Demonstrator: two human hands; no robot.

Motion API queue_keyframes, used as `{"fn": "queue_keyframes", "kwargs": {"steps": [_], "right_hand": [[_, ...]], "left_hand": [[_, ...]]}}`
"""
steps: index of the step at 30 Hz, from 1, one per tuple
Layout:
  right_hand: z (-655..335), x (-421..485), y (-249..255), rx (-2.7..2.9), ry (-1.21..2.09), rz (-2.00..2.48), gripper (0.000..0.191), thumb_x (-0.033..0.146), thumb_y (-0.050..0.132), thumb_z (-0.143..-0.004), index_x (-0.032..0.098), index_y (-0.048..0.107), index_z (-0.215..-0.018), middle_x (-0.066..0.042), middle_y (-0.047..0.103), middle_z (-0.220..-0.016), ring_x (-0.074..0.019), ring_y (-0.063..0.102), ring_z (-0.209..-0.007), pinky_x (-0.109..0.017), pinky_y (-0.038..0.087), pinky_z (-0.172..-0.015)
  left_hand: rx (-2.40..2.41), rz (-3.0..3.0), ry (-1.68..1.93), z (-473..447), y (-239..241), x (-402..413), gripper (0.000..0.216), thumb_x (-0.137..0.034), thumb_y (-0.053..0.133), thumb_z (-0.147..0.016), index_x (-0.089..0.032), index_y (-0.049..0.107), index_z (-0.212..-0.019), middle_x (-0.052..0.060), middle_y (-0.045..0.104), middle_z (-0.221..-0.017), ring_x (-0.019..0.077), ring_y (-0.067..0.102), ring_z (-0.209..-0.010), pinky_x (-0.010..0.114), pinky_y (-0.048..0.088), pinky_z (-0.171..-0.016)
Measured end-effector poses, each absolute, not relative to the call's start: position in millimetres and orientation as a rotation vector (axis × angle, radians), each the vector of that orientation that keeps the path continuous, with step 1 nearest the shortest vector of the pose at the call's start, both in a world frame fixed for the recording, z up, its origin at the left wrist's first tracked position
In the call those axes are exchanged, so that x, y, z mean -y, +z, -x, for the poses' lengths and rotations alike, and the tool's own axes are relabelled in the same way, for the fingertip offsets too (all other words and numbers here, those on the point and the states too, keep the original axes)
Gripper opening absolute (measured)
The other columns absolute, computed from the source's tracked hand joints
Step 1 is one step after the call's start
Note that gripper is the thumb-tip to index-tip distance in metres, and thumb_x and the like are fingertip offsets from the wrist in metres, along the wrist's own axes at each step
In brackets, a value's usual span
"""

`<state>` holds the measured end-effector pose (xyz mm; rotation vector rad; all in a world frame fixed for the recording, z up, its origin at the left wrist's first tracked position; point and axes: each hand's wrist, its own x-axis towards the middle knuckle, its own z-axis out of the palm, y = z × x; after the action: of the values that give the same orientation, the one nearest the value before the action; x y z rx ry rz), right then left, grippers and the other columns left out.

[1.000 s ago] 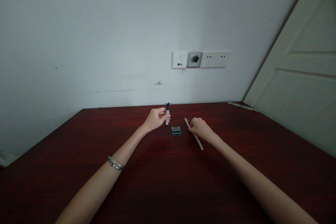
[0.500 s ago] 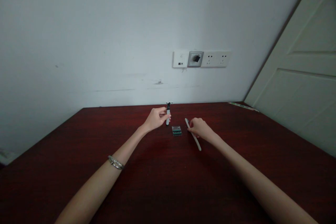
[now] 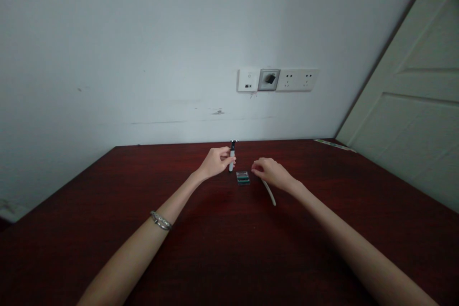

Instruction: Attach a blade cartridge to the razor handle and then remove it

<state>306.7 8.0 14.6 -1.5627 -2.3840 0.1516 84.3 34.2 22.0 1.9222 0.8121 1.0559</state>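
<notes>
My left hand [image 3: 215, 162] is closed around the pale grey handle of a razor [image 3: 232, 158], held upright with its black neck and T-shaped head at the top. Just to the right, a small clear plastic case [image 3: 243, 178] with dark green strips inside lies on the table. My right hand [image 3: 270, 172] hovers over a slim whitish curved stick [image 3: 269, 193], hiding its far part; only the near end shows. The fingers of this hand are curled together. Whether they touch the stick or pinch something small cannot be made out.
The dark red wooden table [image 3: 201, 248] reaches back to a white wall [image 3: 143, 57] with sockets [image 3: 294, 80] and a plugged-in black piece. A flat patterned strip [image 3: 335, 145] lies at the back right edge, beside a pale panelled door [image 3: 412, 105].
My right hand has shifted slightly left and away from me, now covering the stick's far end, which showed before. My left hand still grips the razor. The view has moved slightly.
</notes>
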Motion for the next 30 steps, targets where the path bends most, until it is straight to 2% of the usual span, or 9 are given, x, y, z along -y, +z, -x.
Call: {"fn": "queue_keyframes", "kwargs": {"steps": [8, 15, 22, 30], "right_hand": [[-296.4, -13.1, 10.5, 2.481, 0.227, 1.337, 0.019, 0.024, 0.052, -0.081, 0.021, 0.069, -0.09, -0.005, 0.063, -0.09, -0.0147, 0.059, -0.077, -0.022, 0.04, -0.065], [-291.0, -21.6, 7.7, 2.603, 0.257, 1.318, 0.02, 0.025, 0.053, -0.079, 0.024, 0.07, -0.09, -0.004, 0.065, -0.096, -0.0163, 0.06, -0.083, -0.022, 0.04, -0.064], [-288.2, -18.8, 9.2, 2.657, 0.161, 1.348, 0.022, 0.029, 0.053, -0.08, 0.024, 0.07, -0.092, -0.004, 0.064, -0.097, -0.0172, 0.06, -0.081, -0.022, 0.038, -0.06], [-287.6, -20.0, 6.9, 2.626, 0.196, 1.311, 0.021, 0.03, 0.054, -0.079, 0.025, 0.07, -0.092, -0.003, 0.064, -0.095, -0.0166, 0.059, -0.082, -0.022, 0.039, -0.061]], "left_hand": [[-0.8, -1.927, 1.048, -85.9, 20.5, -36.7, 0.012, -0.023, 0.058, -0.077, -0.012, 0.054, -0.077, 0.007, 0.067, -0.07, 0.0165, 0.066, -0.061, 0.027, 0.053, -0.058], [-0.823, -1.929, 1.05, -85.2, 20.7, -37.4, 0.013, -0.024, 0.059, -0.076, -0.012, 0.053, -0.076, 0.007, 0.067, -0.07, 0.0169, 0.066, -0.061, 0.026, 0.053, -0.057], [-0.825, -1.906, 1.049, -86.4, 20.8, -37.2, 0.013, -0.023, 0.058, -0.076, -0.012, 0.052, -0.076, 0.007, 0.066, -0.069, 0.0169, 0.066, -0.061, 0.026, 0.053, -0.057], [-0.831, -1.904, 1.044, -87.3, 22.3, -35.7, 0.012, -0.023, 0.059, -0.076, -0.012, 0.053, -0.076, 0.006, 0.066, -0.07, 0.0163, 0.066, -0.061, 0.026, 0.053, -0.058]]}}
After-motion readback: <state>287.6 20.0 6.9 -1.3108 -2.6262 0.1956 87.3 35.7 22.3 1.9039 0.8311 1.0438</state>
